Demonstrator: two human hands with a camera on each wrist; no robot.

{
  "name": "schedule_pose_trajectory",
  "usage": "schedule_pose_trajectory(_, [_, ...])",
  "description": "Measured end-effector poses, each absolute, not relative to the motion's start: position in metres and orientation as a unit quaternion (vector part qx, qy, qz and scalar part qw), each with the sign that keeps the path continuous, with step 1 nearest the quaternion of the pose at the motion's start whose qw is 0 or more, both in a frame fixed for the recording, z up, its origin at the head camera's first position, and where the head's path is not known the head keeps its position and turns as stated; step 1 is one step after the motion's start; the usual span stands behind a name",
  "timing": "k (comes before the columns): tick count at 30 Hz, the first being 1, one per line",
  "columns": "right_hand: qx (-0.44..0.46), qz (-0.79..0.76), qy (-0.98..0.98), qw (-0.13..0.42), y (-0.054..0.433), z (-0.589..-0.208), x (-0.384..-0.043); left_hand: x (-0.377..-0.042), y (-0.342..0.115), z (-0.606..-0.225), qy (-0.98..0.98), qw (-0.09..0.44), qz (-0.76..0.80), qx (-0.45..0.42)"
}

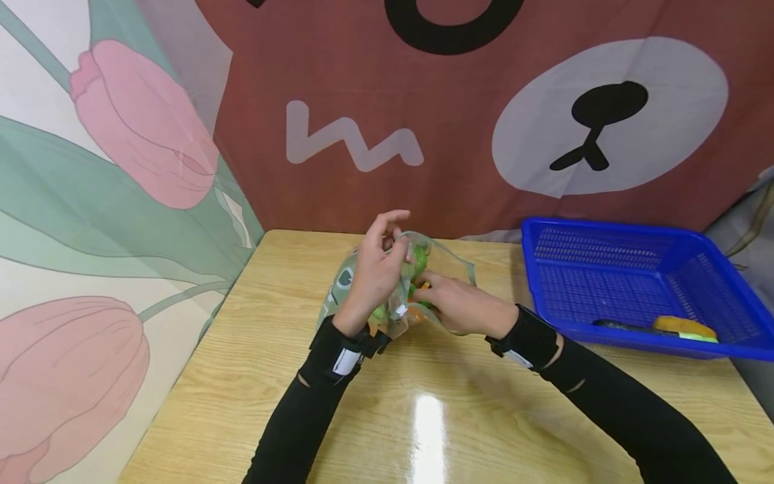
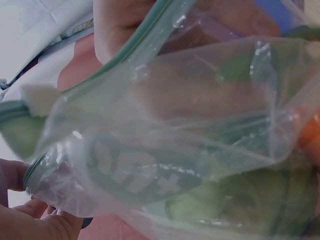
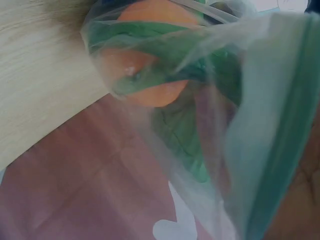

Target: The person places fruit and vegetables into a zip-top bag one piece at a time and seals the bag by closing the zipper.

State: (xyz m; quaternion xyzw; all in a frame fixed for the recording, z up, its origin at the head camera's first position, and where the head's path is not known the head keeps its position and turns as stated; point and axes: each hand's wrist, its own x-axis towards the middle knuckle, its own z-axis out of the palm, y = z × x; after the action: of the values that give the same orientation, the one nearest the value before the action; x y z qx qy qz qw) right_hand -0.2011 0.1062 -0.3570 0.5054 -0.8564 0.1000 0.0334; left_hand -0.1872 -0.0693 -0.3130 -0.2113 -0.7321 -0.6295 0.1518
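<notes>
A clear zip bag [image 1: 444, 259] with green edging stands on the table, its mouth spread. My left hand [image 1: 377, 269] pinches the bag's rim between thumb and fingers, which shows at the lower left of the left wrist view. My right hand [image 1: 462, 302] reaches into the mouth, fingers among the contents. Inside are a leafy green piece [image 3: 182, 135] and a round orange thing [image 3: 155, 95] with a green piece across it. Low in the bag lies a large pale-green thing [image 2: 240, 200]. I cannot tell whether the right fingertips, partly hidden, grip anything.
A blue plastic basket [image 1: 592, 269] stands to the right on the wooden table [image 1: 375, 417], with a yellow-orange piece [image 1: 683, 327] and a dark long thing [image 1: 623, 325] in it. Behind the table hangs a brown bear-print cloth [image 1: 459, 134]; a tulip-print cloth [image 1: 109, 255] hangs at the left.
</notes>
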Motion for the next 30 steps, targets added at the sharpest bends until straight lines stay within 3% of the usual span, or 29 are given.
schedule_pose_trajectory(15, [0.484, 0.164, -0.858, 0.047, 0.135, -0.331, -0.183, -0.19, -0.072, -0.312, -0.733, 0.157, -0.629, -0.208])
schedule_pose_trajectory(30, [0.346, 0.186, -0.908, 0.147, 0.216, -0.313, -0.189, -0.19, -0.072, -0.311, -0.733, 0.158, -0.63, -0.202])
